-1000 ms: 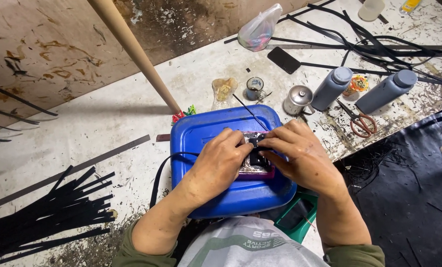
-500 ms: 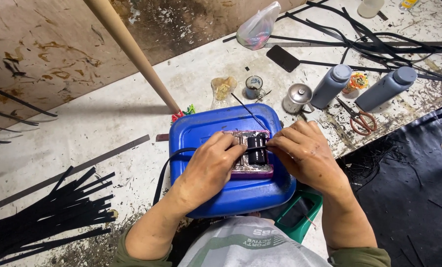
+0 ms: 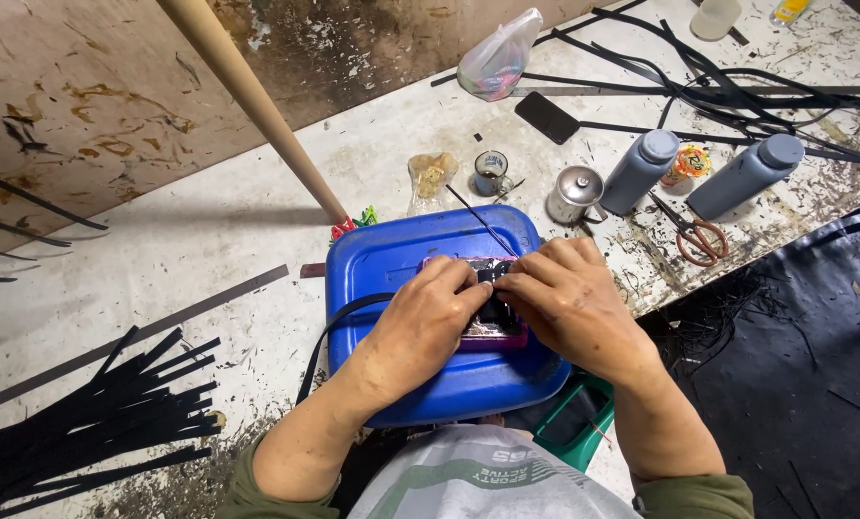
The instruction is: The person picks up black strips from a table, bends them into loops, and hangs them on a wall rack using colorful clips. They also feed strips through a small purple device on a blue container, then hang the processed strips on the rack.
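Close to me, down low, both my hands sit on top of a blue plastic container (image 3: pixel 420 288) that lies on its side like a little work table. My left hand (image 3: pixel 428 322) is curled and presses on a small flat tray with a pink rim (image 3: pixel 492 332). My right hand (image 3: pixel 569 306) is curled too, and its fingertips (image 3: pixel 507 285) pinch a small black piece (image 3: pixel 492 293) on that tray. The two hands touch each other over the piece. A black strap (image 3: pixel 338 322) runs out from under my left hand and hangs off the container's left side. Under the container I see a bit of a green stool (image 3: pixel 584 432).

Left of me, a pile of black strips (image 3: pixel 93 413) lies on the dirty white floor (image 3: pixel 161 250). A wooden pole (image 3: pixel 257 96) leans just behind the container.

Farther back stand a small metal can (image 3: pixel 574 192), two grey bottles (image 3: pixel 752 173) and orange-handled scissors (image 3: pixel 699 235). Beyond them lie a black phone (image 3: pixel 547 117) and a plastic bag (image 3: pixel 500 58).
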